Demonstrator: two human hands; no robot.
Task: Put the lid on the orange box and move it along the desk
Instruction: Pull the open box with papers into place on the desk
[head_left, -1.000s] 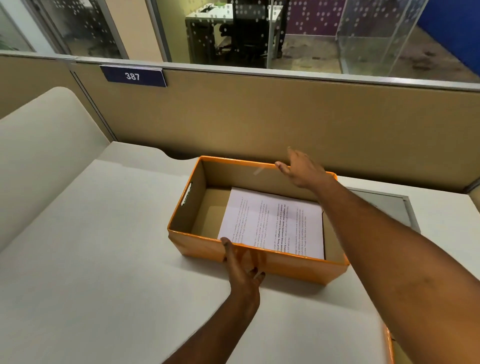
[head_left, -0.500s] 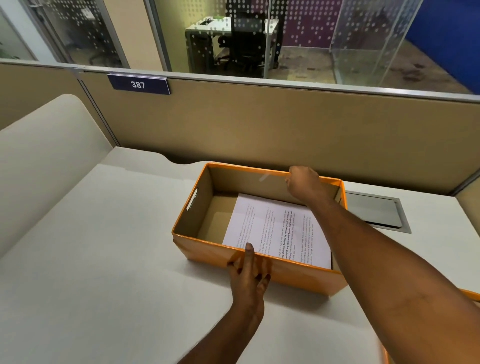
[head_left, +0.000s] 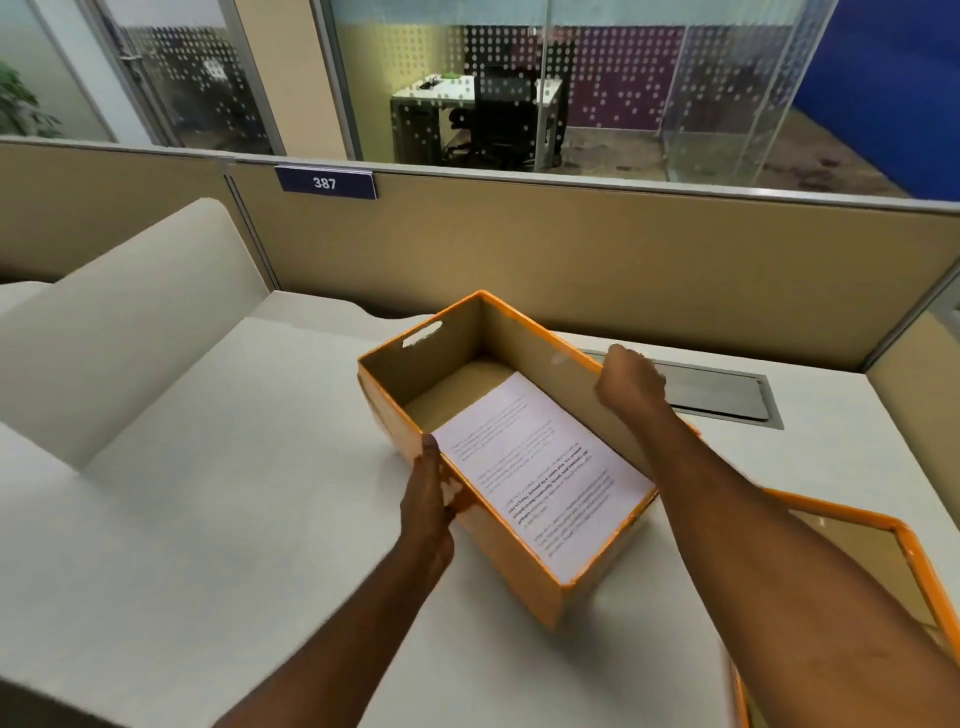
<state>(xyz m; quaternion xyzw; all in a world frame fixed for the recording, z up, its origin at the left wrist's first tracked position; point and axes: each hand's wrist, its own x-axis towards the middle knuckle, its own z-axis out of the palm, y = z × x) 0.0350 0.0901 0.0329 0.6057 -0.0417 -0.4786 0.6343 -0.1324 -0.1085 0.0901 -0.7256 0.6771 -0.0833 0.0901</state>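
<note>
The orange box stands open on the white desk, turned at an angle so that one short end points at me. A printed sheet of paper lies on its floor. My left hand grips the box's near-left long wall, thumb over the rim. My right hand is closed over the far-right long wall's rim. The orange lid lies upside down on the desk to the right, partly hidden by my right forearm.
A grey metal cable flap is set into the desk behind the box. A tan partition with a plate marked 387 runs along the back. A cream raised panel borders the desk on the left.
The box has swung from lying across the desk to an angled position, one end toward me. Both hands have closed on its long walls. The lid has come into view at right.
</note>
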